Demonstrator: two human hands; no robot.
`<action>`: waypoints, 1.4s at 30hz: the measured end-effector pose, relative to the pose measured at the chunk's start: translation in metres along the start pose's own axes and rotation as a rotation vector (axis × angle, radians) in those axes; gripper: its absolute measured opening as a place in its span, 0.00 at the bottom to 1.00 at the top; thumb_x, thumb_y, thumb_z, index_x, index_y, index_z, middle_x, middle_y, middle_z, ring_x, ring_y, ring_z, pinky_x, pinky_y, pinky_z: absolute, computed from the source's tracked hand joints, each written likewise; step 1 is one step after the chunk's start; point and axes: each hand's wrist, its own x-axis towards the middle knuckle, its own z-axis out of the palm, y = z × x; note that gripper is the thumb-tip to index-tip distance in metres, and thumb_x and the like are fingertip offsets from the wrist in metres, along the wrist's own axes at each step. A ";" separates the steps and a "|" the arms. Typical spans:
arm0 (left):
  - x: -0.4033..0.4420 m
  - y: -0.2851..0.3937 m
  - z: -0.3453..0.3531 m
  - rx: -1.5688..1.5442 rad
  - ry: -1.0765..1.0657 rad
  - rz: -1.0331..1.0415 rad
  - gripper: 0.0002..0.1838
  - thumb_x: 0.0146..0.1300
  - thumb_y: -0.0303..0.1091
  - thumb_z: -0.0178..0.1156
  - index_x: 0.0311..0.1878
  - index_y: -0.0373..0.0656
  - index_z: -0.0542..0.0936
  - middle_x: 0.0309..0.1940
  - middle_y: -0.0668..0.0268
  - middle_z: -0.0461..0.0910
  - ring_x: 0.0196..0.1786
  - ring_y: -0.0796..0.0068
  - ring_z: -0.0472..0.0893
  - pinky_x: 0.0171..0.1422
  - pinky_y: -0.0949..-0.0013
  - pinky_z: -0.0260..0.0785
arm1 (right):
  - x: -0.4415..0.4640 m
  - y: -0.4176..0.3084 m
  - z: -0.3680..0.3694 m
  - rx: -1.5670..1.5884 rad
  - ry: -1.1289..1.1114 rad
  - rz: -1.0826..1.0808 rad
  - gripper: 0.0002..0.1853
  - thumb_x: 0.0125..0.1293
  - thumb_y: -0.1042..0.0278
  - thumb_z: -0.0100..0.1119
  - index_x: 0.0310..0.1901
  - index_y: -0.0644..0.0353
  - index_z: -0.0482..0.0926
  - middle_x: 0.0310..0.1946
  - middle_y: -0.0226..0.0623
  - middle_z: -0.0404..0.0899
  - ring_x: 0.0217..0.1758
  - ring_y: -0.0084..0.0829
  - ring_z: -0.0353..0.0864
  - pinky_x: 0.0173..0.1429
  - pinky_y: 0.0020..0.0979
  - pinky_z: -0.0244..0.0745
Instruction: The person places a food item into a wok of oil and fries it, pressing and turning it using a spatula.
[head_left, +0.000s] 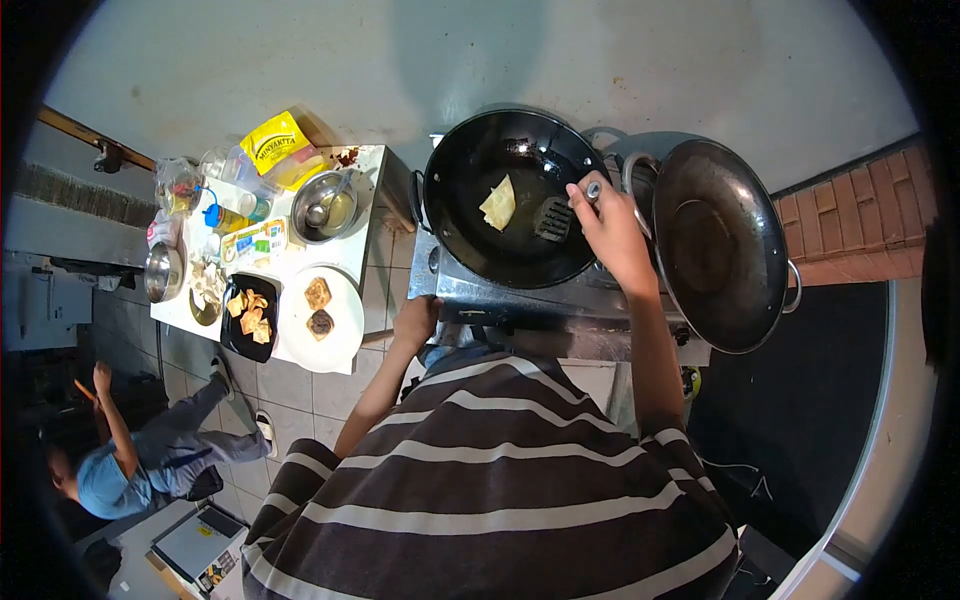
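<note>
My right hand (pixel 608 225) is wrapped round the handle of a slotted spatula (pixel 552 218), whose dark head is inside the black wok (pixel 458 165). Just left of the spatula head, apart from it, a pale folded piece of pastry (pixel 498 203) lies in the wok. The wok sits on a metal stove (pixel 480 295). My left hand (pixel 415 320) is closed at the stove's front left corner; what its fingers hold, if anything, is hidden.
A second wok (pixel 735 240) leans at the right. On the left table stand a white plate (pixel 345 325) with two browned pieces, a black tray (pixel 262 350) of fried pieces, a steel bowl (pixel 325 207) and a yellow pouch (pixel 280 150). Another person (pixel 130 470) is at lower left.
</note>
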 end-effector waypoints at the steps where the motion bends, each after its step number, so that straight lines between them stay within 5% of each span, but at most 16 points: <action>1: 0.001 0.000 0.000 -0.001 0.005 0.003 0.19 0.69 0.52 0.51 0.43 0.48 0.83 0.38 0.49 0.82 0.46 0.43 0.80 0.48 0.45 0.72 | 0.005 0.002 0.004 0.040 -0.002 -0.003 0.14 0.69 0.66 0.57 0.32 0.67 0.68 0.20 0.49 0.69 0.22 0.48 0.66 0.30 0.39 0.64; 7: -0.003 0.004 0.000 0.021 0.010 -0.045 0.20 0.69 0.52 0.50 0.44 0.47 0.83 0.37 0.50 0.83 0.45 0.44 0.81 0.48 0.46 0.72 | 0.008 -0.013 -0.005 0.131 0.063 0.059 0.14 0.69 0.66 0.57 0.29 0.66 0.72 0.16 0.45 0.68 0.16 0.31 0.65 0.26 0.33 0.62; 30: 0.011 -0.008 -0.010 0.086 -0.186 0.101 0.20 0.69 0.52 0.50 0.45 0.49 0.84 0.40 0.50 0.83 0.46 0.48 0.83 0.50 0.47 0.74 | -0.019 -0.031 0.013 0.079 0.148 0.291 0.19 0.71 0.56 0.56 0.36 0.66 0.69 0.22 0.42 0.78 0.18 0.30 0.78 0.25 0.31 0.71; 42: -0.016 0.018 0.010 -0.039 0.158 -0.142 0.17 0.68 0.48 0.53 0.39 0.44 0.83 0.36 0.50 0.83 0.42 0.46 0.83 0.45 0.46 0.74 | 0.008 -0.013 -0.011 0.276 -0.063 0.141 0.13 0.71 0.64 0.55 0.39 0.67 0.69 0.23 0.42 0.77 0.19 0.29 0.78 0.26 0.31 0.72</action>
